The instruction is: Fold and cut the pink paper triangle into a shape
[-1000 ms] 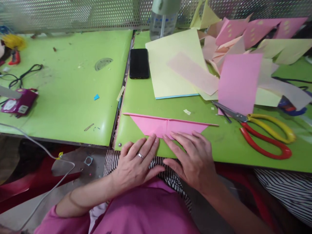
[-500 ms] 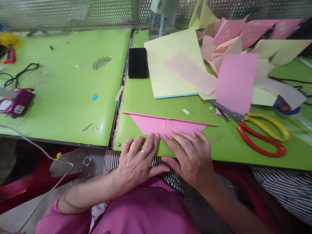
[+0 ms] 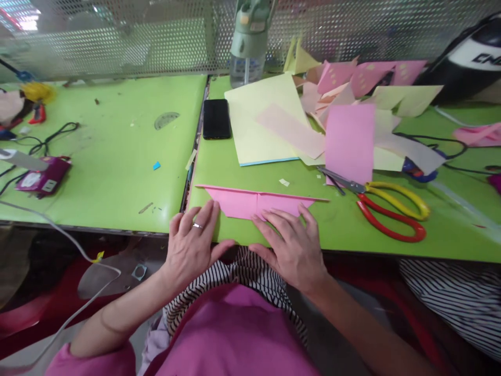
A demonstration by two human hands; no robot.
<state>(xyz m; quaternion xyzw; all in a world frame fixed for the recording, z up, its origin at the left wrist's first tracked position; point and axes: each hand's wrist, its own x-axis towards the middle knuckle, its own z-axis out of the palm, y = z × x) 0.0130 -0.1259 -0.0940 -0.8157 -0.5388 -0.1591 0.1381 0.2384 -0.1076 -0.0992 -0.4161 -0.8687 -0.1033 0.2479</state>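
While both lie half-spread, the right hand [image 3: 293, 249] touches pink paper [image 3: 239, 204], the left hand [image 3: 190, 241] perhaps its edge.

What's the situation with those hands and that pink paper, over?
Right hand: fingers on folded pink paper. Left hand: fingertips at its slanted left end. Scissors off to the right, not touching the paper.
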